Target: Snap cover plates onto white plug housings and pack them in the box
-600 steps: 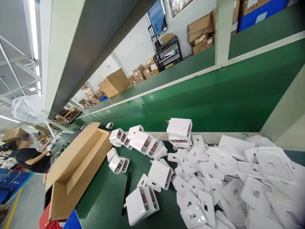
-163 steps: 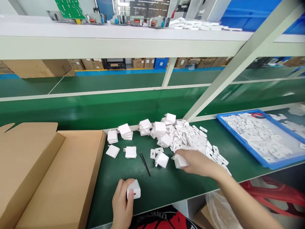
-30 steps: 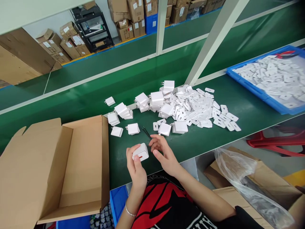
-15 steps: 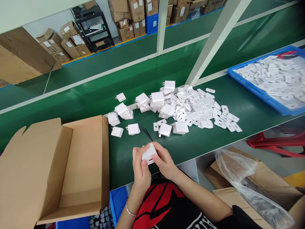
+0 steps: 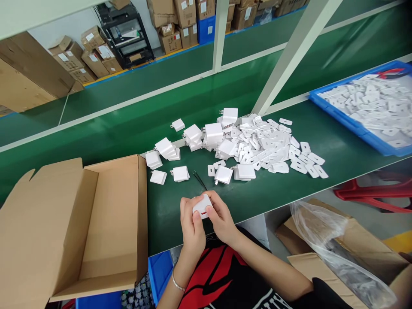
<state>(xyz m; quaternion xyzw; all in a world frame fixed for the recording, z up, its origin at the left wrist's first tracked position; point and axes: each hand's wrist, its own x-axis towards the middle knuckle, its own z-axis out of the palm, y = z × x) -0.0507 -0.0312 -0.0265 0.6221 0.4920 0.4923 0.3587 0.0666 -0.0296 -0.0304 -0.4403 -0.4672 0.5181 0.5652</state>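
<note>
Near the table's front edge, a white plug charger [image 5: 200, 207] with a red slot faces me between my two hands. My left hand [image 5: 192, 221] is closed on its left side, the thumb on the front face. From the right, my right hand [image 5: 222, 216] grips it, the thumb by the red slot. Just beyond my fingers lie dark tweezers [image 5: 200, 180]. Several white chargers [image 5: 180, 173] lie in small stacks behind. To their right spreads a heap of flat white cover plates [image 5: 264, 141], each with a slot.
An open cardboard box [image 5: 109, 223] stands at my left. A blue tray [image 5: 350, 122] of white plates, with red-handled pliers [image 5: 391, 74] in it, is at the far right. A slanted post [image 5: 286, 60] rises behind the heap. One charger [image 5: 177, 125] rests on the green strip [image 5: 135, 133] beyond the table.
The lone charger on the green strip at the back has moved to the right. In my hands, the held charger has tilted slightly; both hands keep their grip.
</note>
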